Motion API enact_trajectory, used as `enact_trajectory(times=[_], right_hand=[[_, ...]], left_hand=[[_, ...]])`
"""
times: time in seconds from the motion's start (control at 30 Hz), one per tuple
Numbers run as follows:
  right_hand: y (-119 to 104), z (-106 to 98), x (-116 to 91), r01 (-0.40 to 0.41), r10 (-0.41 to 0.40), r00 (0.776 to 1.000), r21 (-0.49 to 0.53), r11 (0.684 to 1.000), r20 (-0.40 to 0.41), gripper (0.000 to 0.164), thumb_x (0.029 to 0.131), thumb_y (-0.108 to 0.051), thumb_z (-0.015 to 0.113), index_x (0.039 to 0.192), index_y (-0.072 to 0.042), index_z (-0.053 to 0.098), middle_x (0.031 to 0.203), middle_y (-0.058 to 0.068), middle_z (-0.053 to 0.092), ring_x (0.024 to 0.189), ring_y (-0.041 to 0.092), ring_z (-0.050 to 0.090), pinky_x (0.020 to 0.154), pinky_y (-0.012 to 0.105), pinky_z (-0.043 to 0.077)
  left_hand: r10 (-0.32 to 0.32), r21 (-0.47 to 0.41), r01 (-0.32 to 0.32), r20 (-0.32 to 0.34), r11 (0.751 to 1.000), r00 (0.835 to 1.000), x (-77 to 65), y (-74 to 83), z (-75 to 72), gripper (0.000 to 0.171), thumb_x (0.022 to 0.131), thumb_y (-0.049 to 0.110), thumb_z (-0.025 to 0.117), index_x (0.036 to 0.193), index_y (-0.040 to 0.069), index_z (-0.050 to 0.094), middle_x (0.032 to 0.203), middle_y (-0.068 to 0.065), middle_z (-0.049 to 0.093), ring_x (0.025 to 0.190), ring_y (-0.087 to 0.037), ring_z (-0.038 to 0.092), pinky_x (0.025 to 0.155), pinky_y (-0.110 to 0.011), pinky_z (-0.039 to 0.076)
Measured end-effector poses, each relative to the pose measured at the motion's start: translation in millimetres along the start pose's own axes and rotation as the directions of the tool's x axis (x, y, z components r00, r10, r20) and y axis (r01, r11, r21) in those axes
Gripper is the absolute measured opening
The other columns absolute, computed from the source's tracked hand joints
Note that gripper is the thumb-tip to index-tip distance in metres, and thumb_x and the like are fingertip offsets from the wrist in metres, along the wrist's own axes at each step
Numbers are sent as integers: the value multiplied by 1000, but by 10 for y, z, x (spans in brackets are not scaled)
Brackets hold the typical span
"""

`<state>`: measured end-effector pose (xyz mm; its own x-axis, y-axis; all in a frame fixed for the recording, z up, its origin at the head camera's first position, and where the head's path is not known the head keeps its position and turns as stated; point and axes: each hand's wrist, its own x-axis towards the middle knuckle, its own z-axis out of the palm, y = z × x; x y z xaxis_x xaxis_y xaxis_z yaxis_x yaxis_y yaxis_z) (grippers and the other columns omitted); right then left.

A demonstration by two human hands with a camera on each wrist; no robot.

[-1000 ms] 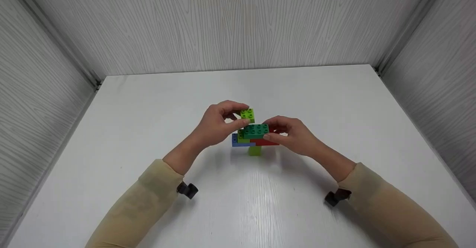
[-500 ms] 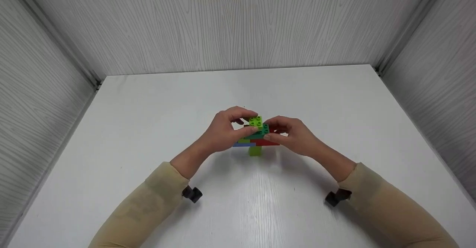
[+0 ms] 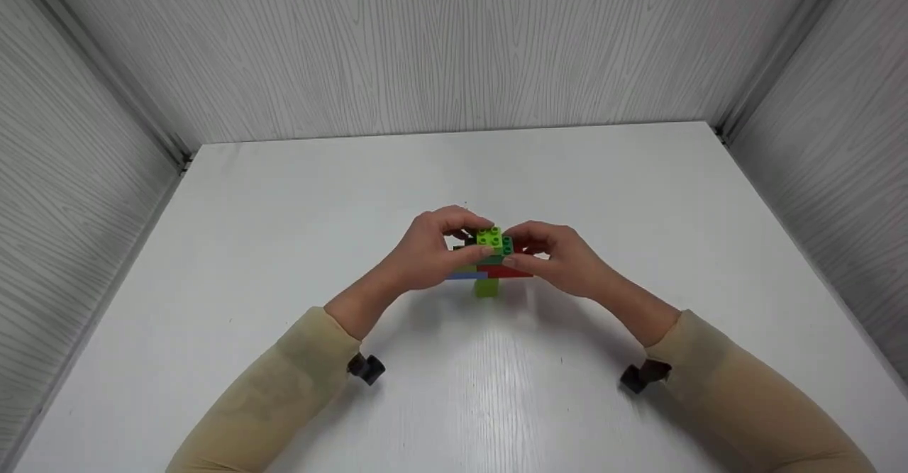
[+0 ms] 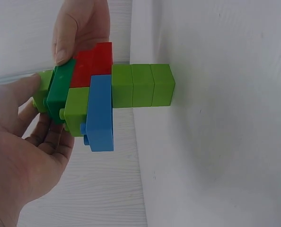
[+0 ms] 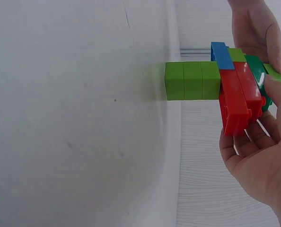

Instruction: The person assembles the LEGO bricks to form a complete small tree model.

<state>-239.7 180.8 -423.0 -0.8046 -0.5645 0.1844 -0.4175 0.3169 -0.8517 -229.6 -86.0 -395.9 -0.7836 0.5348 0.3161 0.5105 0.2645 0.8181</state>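
At mid-table stands a toy-brick structure. Its base is a column of lime green bricks [image 4: 143, 85]; over it lie a blue brick [image 4: 101, 118] and red bricks [image 5: 235, 104], with a second lime brick [image 4: 76, 111] above the blue one. A dark green brick [image 4: 61, 92] tops these. My left hand [image 3: 429, 253] pinches a small lime brick [image 3: 489, 239] between thumb and fingers, right on the dark green brick's studs. From the other side, my right hand [image 3: 564, 260] pinches the dark green brick's right end, its fingers partly hidden in the head view.
The white table [image 3: 454, 402] carries the structure. A pale wood-grain wall [image 3: 454, 47] rises behind its far edge, with side walls at left and right. Small black devices sit at both sleeve cuffs.
My left hand has moved right and slightly toward me, bringing the small lime brick from behind the structure down onto the dark green brick. My right hand has stayed in place.
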Motion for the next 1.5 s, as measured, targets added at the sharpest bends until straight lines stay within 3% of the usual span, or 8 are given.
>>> enact_trajectory(times=[0.33, 0.7, 0.97, 1.17, 1.33, 1.5], right_hand=[[4, 9, -4, 4, -4, 1000, 5, 1000, -2, 32, 101, -22, 77, 131, -13, 72, 122, -2, 74, 108, 19, 69, 100, 36, 56], [-8, -6, 2, 18, -18, 1000, 15, 1000, -7, 30, 101, -20, 76, 130, -12, 73, 121, 0, 74, 108, 21, 70, 99, 36, 56], [8, -36, -25, 26, -26, 1000, 11, 1000, 4, 36, 100, -21, 77, 134, -12, 70, 125, -1, 72, 111, 19, 70, 99, 35, 56], [101, -101, -117, -7, 7, 1000, 10, 1000, -12, 43, 99, -24, 79, 139, -12, 67, 128, 0, 71, 114, 20, 69, 99, 32, 56], [153, -130, -180, -48, 48, 999, -8, 999, -9, 52, 97, -26, 81, 142, -6, 63, 132, 0, 70, 117, 20, 68, 100, 31, 56], [163, -150, -225, -76, 76, 997, -3, 997, -5, 53, 96, -22, 83, 143, -5, 63, 134, 1, 69, 120, 20, 67, 101, 37, 56]], left_hand=[[-27, 34, 26, 20, 999, 999, 9, 49, -18, 29, 98, 23, 80, 124, 11, 78, 113, 3, 70, 105, -15, 65, 97, -37, 54], [-25, 24, 25, -3, 999, 1000, -11, 48, 4, 30, 99, 22, 79, 127, 12, 76, 115, 2, 69, 112, -14, 62, 107, -42, 51], [9, 21, -8, -30, 1000, 1000, -36, 17, 43, 32, 99, 24, 78, 128, 12, 76, 119, 3, 70, 114, -12, 64, 103, -34, 53], [-22, 9, 22, -47, 1000, 999, -39, 14, 59, 38, 99, 23, 79, 134, 10, 72, 127, 1, 70, 113, -14, 65, 102, -38, 55], [-51, 1, 51, -71, 999, 996, -134, -3, -6, 49, 97, 24, 80, 142, 10, 66, 139, -3, 67, 124, -21, 63, 105, -45, 53], [-110, -26, 108, -112, 994, 988, -298, -120, -83, 48, 97, 23, 80, 141, 9, 67, 138, -5, 68, 128, -28, 63, 106, -50, 52]])
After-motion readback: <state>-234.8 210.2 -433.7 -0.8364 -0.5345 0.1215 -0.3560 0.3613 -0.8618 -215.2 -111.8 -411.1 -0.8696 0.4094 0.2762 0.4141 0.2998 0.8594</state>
